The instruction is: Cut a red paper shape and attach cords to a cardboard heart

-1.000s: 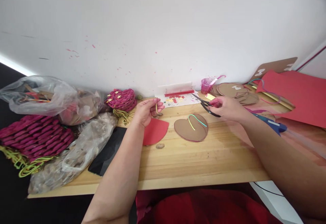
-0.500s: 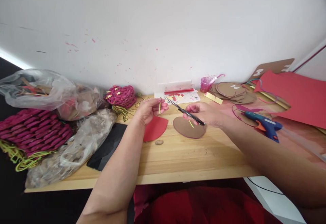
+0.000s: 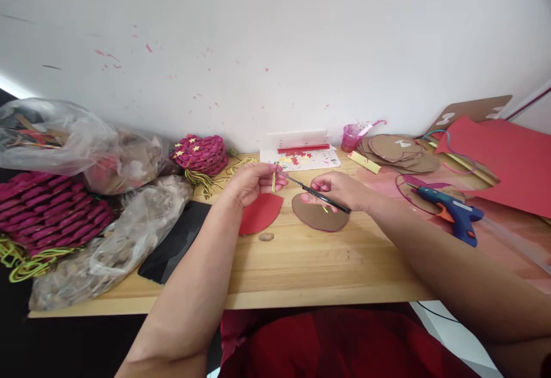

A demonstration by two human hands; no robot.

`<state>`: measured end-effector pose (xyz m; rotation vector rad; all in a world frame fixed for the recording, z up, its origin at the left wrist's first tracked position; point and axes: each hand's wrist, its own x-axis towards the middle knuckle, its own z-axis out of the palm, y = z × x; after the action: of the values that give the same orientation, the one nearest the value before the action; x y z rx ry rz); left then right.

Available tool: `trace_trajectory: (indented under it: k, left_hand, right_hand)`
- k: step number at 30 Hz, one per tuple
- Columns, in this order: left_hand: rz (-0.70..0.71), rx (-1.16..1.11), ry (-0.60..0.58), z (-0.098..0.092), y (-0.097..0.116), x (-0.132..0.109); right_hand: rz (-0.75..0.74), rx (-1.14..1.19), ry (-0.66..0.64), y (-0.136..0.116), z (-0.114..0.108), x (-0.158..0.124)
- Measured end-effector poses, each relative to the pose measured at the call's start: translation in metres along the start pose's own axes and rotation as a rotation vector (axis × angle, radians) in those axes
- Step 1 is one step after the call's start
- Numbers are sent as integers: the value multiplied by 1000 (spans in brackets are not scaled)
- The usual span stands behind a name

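Note:
My left hand (image 3: 257, 183) pinches a yellow cord (image 3: 274, 182), which hangs in a short loop below the fingertips. In my right hand (image 3: 333, 190) is a pair of black-handled scissors (image 3: 321, 195), its blades pointing left. The blade tips reach the cord at my left fingertips; whether they are open or closed there I cannot tell. Below the right hand lies a brown cardboard oval (image 3: 316, 217) with a scrap of yellow cord on it, partly hidden. A red paper piece (image 3: 260, 215) lies under the left hand, with a small brownish lump (image 3: 266, 237) in front.
Plastic bags (image 3: 107, 246) and woven magenta pieces (image 3: 51, 211) crowd the left. Small stars lie on white paper (image 3: 264, 157) at the back. On the right are a purple cup (image 3: 350, 137), stacked cardboard ovals (image 3: 394, 148), a blue glue gun (image 3: 460, 214) and red sheets (image 3: 520, 163).
The scissors' tips have come up against the cord at my left fingertips, where a small gap was before. The camera view has shifted slightly.

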<state>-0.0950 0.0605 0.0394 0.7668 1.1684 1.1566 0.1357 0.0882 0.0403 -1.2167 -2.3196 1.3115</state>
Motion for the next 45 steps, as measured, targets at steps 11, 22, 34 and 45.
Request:
trace_trajectory:
  k: [11, 22, 34, 45]
  left_hand:
    - [-31, 63, -50, 2, -6, 1]
    - [-44, 147, -41, 5, -7, -1]
    - [-50, 185, -52, 8, -11, -1]
    - [-43, 159, -53, 9, -12, -2]
  right_hand:
    - [105, -16, -81, -6, -7, -3]
    - [76, -200, -5, -8, -7, -4]
    - [79, -284, 22, -5, -5, -4]
    - [87, -266, 35, -5, -5, -4]
